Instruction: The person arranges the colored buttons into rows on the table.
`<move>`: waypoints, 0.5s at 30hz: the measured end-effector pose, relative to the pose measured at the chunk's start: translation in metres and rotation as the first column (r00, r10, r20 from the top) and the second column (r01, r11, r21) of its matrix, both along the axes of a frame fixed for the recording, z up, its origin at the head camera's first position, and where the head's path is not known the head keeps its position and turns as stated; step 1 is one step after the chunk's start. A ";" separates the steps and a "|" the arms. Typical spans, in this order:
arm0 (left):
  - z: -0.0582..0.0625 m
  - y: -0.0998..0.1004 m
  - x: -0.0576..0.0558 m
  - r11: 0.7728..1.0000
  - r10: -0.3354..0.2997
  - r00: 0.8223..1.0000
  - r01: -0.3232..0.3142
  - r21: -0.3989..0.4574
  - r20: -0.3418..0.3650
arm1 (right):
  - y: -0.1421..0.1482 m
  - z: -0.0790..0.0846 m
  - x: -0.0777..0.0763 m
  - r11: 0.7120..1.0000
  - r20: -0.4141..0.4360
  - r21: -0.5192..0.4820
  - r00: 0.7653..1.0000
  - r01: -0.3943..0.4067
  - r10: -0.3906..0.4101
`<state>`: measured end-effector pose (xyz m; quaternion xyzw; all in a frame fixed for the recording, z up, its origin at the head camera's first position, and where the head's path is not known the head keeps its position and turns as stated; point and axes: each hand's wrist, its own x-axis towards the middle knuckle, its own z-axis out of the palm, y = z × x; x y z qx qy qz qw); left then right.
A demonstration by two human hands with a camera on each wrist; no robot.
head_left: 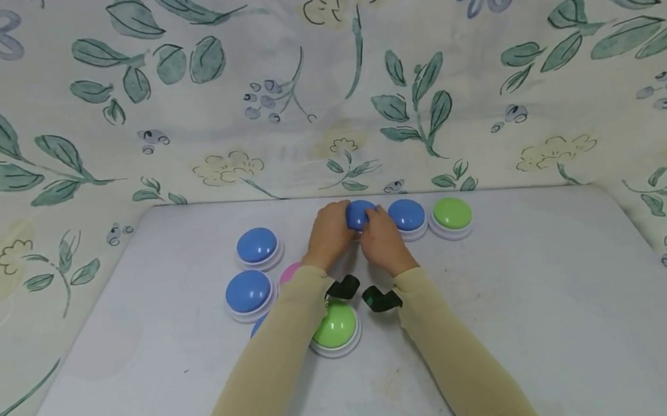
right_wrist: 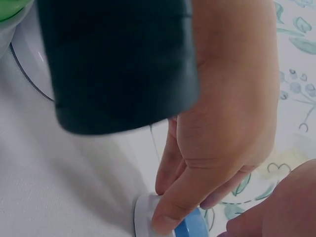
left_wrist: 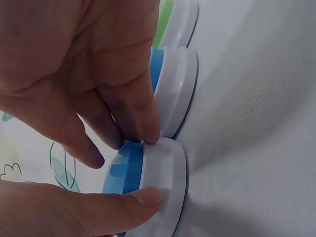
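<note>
Grips: left hand (head_left: 329, 232) and right hand (head_left: 384, 239) pinching blue push button (head_left: 359, 214) (left thumb (left_wrist: 140, 200) on white base (left_wrist: 165, 163))
Button's place: left of far green push button (head_left: 452, 213), second blue push button (head_left: 406, 215) between

White tabletop (head_left: 565, 291), pale floral-patterned backdrop (head_left: 288, 28) behind and along both sides

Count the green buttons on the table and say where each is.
2: the far green button, right of the right hand; the near green button, partly behind the left sleeve. That sleeve may hide others.
</note>
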<state>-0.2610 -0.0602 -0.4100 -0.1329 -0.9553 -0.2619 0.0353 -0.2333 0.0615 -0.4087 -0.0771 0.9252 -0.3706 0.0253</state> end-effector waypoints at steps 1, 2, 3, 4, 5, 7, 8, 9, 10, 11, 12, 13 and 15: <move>0.000 0.000 0.000 1.000 0.000 1.000 0.000 0.001 0.003 | 0.000 0.000 0.000 1.000 0.002 -0.002 1.000 -0.002 0.002; 0.001 -0.001 0.000 1.000 -0.001 1.000 0.001 0.004 0.010 | 0.000 0.001 0.000 1.000 0.006 -0.003 1.000 -0.005 0.005; 0.001 -0.001 0.000 1.000 -0.002 1.000 0.002 0.008 0.018 | 0.000 0.001 0.001 1.000 0.010 -0.005 1.000 -0.008 0.008; 0.002 -0.002 0.000 1.000 -0.006 1.000 0.006 0.007 0.022 | 0.000 0.001 0.001 1.000 0.012 -0.013 1.000 -0.011 0.011; 0.003 -0.002 0.000 1.000 -0.011 1.000 0.011 0.007 0.026 | 0.001 0.002 0.001 1.000 0.010 -0.021 1.000 -0.012 0.013; 0.005 -0.004 0.001 1.000 -0.022 0.999 0.022 0.003 0.032 | 0.001 0.003 0.002 0.999 0.011 -0.044 1.000 -0.010 0.010; 0.006 -0.005 0.001 1.000 -0.026 0.999 0.026 -0.001 0.036 | 0.001 -0.005 -0.001 0.999 -0.023 -0.046 1.000 -0.011 0.010; 0.008 -0.006 0.001 1.000 -0.027 0.999 0.028 -0.009 0.038 | 0.002 -0.005 -0.001 0.998 -0.037 -0.056 0.999 -0.011 0.009; 0.009 -0.007 0.002 1.000 -0.027 0.999 0.028 -0.013 0.043 | 0.002 -0.006 0.000 0.998 -0.047 -0.065 0.999 -0.009 0.006; 0.011 -0.008 0.002 1.000 -0.024 0.998 0.025 -0.018 0.051 | 0.002 -0.006 0.000 0.997 -0.061 -0.071 0.998 -0.006 0.001; 0.012 -0.010 0.002 1.000 -0.019 0.998 0.020 -0.024 0.060 | 0.003 -0.006 0.000 0.997 -0.076 -0.080 0.997 -0.004 -0.002; 0.014 -0.011 0.003 1.000 -0.013 0.997 0.015 -0.027 0.072 | 0.003 -0.006 0.000 0.996 -0.093 -0.085 0.996 -0.004 -0.004; 0.017 -0.015 0.004 0.999 -0.003 0.996 0.006 -0.035 0.087 | 0.003 0.002 0.004 0.995 -0.092 -0.102 0.996 0.000 -0.010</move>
